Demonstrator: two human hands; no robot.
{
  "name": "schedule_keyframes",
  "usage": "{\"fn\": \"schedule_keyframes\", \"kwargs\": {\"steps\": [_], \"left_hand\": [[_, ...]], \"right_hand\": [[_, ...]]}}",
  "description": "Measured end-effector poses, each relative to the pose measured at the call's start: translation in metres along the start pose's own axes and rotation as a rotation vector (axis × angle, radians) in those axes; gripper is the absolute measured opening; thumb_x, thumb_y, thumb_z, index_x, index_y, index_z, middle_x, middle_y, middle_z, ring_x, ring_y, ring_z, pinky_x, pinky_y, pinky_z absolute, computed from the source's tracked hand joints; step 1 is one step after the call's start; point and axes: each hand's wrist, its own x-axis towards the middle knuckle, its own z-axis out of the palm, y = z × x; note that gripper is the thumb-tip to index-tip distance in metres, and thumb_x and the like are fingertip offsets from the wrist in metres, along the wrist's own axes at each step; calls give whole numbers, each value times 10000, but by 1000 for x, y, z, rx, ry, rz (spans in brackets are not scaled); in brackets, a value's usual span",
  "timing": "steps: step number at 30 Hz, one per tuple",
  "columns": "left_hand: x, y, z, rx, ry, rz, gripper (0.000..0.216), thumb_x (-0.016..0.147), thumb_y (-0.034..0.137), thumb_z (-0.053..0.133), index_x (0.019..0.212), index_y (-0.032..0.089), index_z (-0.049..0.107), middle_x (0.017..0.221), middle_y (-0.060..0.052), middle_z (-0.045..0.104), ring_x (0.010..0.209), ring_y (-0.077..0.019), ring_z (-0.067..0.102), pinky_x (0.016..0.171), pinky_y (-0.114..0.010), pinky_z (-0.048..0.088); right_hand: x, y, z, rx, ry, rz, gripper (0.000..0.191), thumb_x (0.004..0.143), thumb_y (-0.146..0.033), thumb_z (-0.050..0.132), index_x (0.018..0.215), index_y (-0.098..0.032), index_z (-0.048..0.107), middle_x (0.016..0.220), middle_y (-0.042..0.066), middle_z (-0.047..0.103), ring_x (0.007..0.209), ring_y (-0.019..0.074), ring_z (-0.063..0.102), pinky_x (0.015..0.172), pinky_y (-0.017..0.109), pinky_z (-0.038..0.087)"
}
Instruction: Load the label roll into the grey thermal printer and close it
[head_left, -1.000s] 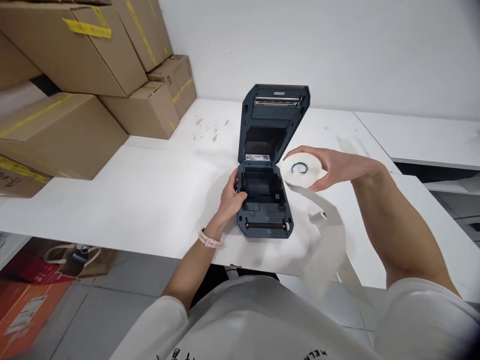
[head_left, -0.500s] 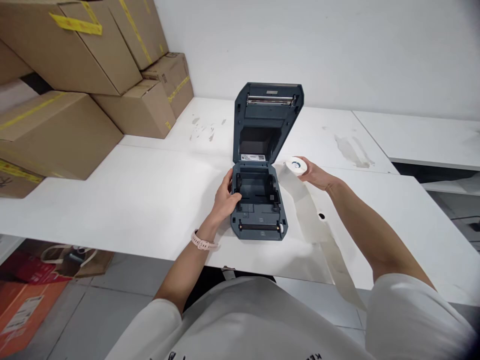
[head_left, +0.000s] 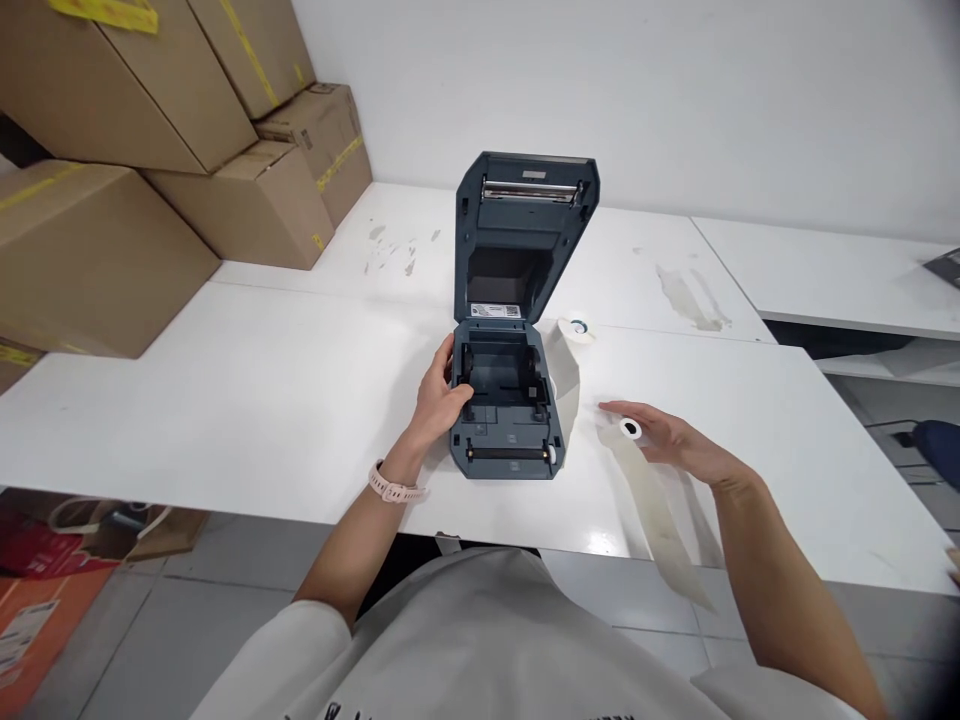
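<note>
paper roll (head_left: 576, 330) rests on the tabletop (head_left: 262, 400), just beside the printer's right wall near the hinge, and neither of the 2 hands is on it. printer (head_left: 506, 410) sits dead centre, lid (head_left: 525, 230) thrown up and back so the bay faces the person, and nothing is loaded in it. left hand (head_left: 442, 395) is clamped on the printer's left wall, thumb hooked into the bay. that looks like a brace to keep the light body from sliding. right hand (head_left: 667, 440) lies open, fingers flat and stretched over a loose paper strip (head_left: 660, 520), with a small white core (head_left: 630, 429) at the fingertips; whether they pinch it is hard to tell. the strip seems to run from the roll, down past the printer's right side, and droops off the near edge of the tabletop, so it lies right across the lane between right hand and bay. over on the left, stacked cardboard boxes (head_left: 97, 240) crowd the wall end, well apart from the printer. grey stains (head_left: 690, 300) mark the far tabletop, and bags (head_left: 112, 520) sit on the floor below.
</note>
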Motion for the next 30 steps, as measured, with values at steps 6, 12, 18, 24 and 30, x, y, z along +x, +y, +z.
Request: {"fn": "schedule_keyframes", "kwargs": {"steps": [6,12,18,24,30], "left_hand": [[1,-3,-1,1,5,-20,934,757,139,713,1610,287,365,1576,-86,555,1503,-327,467,1232,-459,411],[0,-2,-3,6,-39,-10,943,762,145,684,1626,283,335,1628,-84,497,1515,-335,441,1212,-469,425],[6,-13,-2,3,-2,9,963,728,155,706,1619,268,359,1579,-93,548,1464,-345,502,1198,-463,437],[9,-21,-2,-9,15,25,961,692,136,681,1597,299,403,1483,-72,623,1373,-341,579,1160,-502,460],[3,-12,-1,15,-2,19,949,723,131,635,1616,301,360,1549,-71,565,1440,-334,518,1179,-498,441]], "right_hand": [[21,-6,7,-77,-39,-36,381,805,-573,803,1103,-337,782,1323,95,726,1373,388,576,1123,592,484],[15,-88,16,-98,-117,-282,491,823,-613,768,1131,-231,747,1052,113,770,946,288,732,794,393,584],[79,-177,82,-901,-33,-512,352,950,-343,652,1253,-180,729,1208,133,767,1102,329,700,1006,475,474],[131,-167,124,-1309,-99,-434,300,930,-206,629,1178,-90,750,1141,182,766,1096,342,685,994,459,433],[76,-145,123,-1113,108,-634,299,1024,-213,545,1256,-143,719,1239,144,756,1166,323,663,946,472,503]]}}
